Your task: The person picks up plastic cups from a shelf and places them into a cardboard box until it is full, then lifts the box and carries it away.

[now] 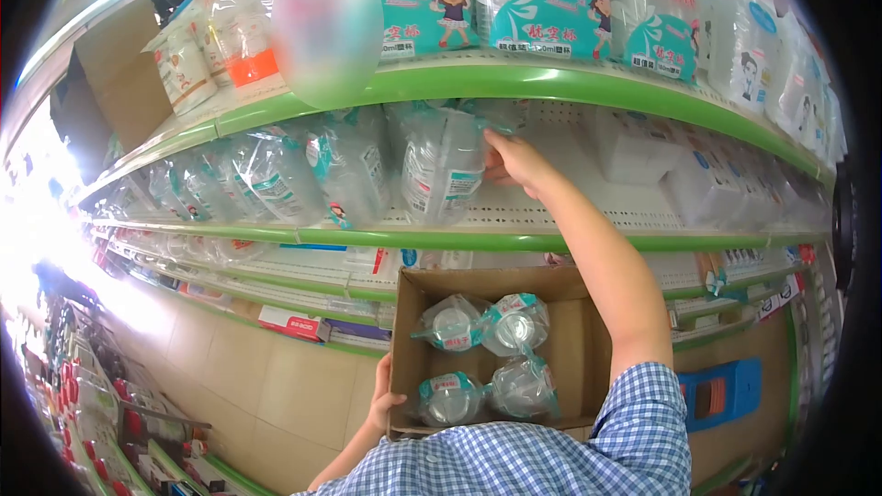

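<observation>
The right hand is reaching onto the white perforated shelf with a green front edge, its fingers closing on the upper right corner of a clear plastic-wrapped pack of cups, which is standing near the shelf's front edge beside other wrapped packs. The left hand is gripping the left edge of an open brown cardboard box, where four round clear-wrapped cup packs are standing toward the left side. Around them, the shop aisle is showing beige floor tiles, with a blue plastic object lying beyond the box's right edge.
</observation>
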